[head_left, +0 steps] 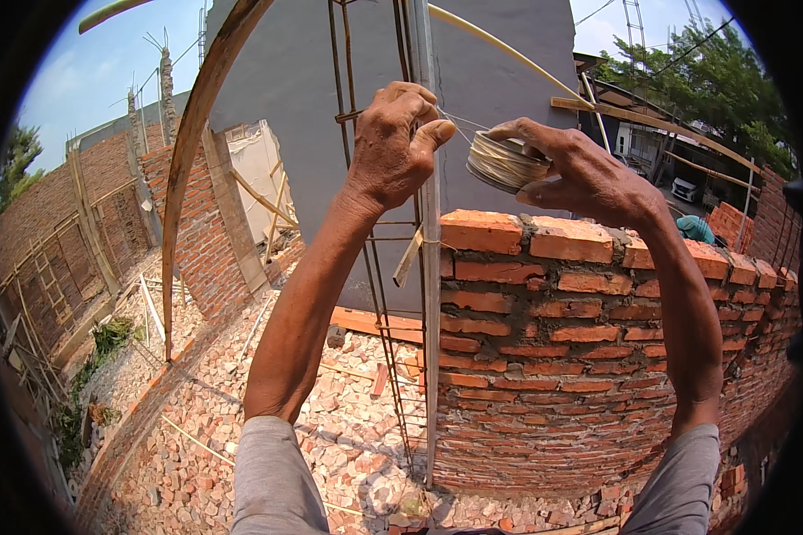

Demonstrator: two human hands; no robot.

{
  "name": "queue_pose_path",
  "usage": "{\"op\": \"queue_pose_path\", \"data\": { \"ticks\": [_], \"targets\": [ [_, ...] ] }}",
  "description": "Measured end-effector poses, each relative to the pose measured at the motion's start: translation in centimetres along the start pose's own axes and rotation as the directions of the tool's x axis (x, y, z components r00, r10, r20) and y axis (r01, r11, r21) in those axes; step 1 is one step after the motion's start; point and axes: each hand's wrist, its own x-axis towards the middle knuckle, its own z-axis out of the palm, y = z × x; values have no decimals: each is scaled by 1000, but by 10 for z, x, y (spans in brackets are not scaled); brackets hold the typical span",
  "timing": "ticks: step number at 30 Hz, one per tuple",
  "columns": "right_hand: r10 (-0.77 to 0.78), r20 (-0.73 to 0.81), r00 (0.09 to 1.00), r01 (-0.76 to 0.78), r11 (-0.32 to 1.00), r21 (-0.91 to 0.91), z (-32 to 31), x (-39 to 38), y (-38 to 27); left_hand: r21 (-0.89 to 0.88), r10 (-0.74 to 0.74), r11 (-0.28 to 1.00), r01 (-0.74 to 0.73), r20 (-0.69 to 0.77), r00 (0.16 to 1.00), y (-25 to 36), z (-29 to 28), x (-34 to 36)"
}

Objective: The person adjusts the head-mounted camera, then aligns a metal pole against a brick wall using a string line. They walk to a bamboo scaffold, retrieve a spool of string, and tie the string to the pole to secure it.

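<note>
My right hand (589, 169) grips a round spool of pale string (506, 160) between thumb and fingers, above the brick wall's top course. A thin strand runs from the spool to my left hand (397, 143), whose fingers are pinched on the string beside an upright metal profile (429, 267). Just what lies between those fingertips is partly hidden. Right behind the profile rises a rebar column cage (372, 241) with tied stirrups. A short wooden piece (408, 259) sits tilted against the profile below my left hand.
The brick wall (553, 334) runs off to the right from the profile. Broken brick rubble (348, 446) covers the ground. A curved wooden pole (183, 169) stands at left. Beyond are a grey wall (303, 107), a parked car (684, 189) and someone in teal (694, 229).
</note>
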Motion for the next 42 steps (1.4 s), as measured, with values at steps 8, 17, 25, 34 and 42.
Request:
{"op": "queue_pose_path", "data": {
  "ticks": [8,17,25,34,42],
  "targets": [
    [125,-294,947,87,784,615,-37,24,70,34,72,997,-67,-170,983,-14,2,-12],
    [422,-279,863,-129,717,685,24,139,98,125,157,983,-137,-163,974,-10,7,-27],
    [558,-170,812,101,152,983,74,220,84,87,115,991,-101,-168,979,-9,7,-34],
    [277,-223,935,155,246,957,119,253,110,52,122,992,-114,-190,974,-7,8,-35],
    [146,-288,946,294,-19,956,120,257,117,29,120,993,-116,-205,971,-9,12,-38]
  ]
}}
